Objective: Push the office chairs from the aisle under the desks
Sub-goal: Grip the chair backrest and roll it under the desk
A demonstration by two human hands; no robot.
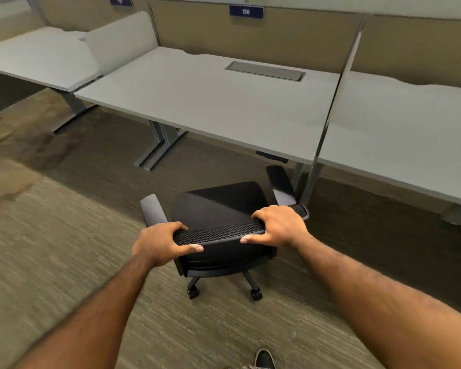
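A black office chair [218,206] with a mesh backrest stands on the carpet in the aisle, just in front of the grey desk [197,97] labelled 138. My left hand [163,245] grips the left end of the backrest's top edge. My right hand [278,226] grips the right end of the same edge. The seat faces the desk, and the chair's right armrest [278,177] sits close to the desk's right leg. Two castors show beneath the seat.
A thin divider panel [336,102] separates this desk from the desk [405,129] on the right. Another desk [37,59] stands at the left behind a white screen. Grey desk legs [157,145] rest on the carpet. My shoe [264,359] shows at the bottom.
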